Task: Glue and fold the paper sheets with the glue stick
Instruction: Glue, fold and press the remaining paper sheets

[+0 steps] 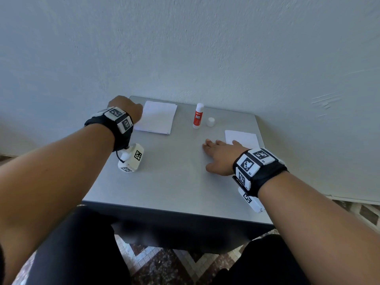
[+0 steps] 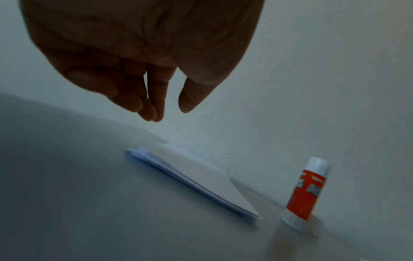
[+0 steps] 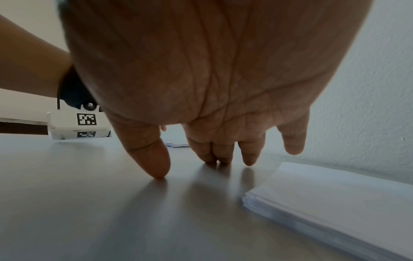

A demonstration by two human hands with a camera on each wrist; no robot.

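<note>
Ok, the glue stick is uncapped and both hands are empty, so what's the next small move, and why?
Probably lower the left hand onto the far-left paper stack and lift off the top sheet. It hovers open just above that stack, the right hand rests flat on the table, and no sheet lies in the middle for gluing.

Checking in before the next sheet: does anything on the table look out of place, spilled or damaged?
Nothing spilled or damaged. The glue stick stands upright and uncapped, its white cap sitting apart on the table just right of it. Both paper stacks lie flat.
</note>
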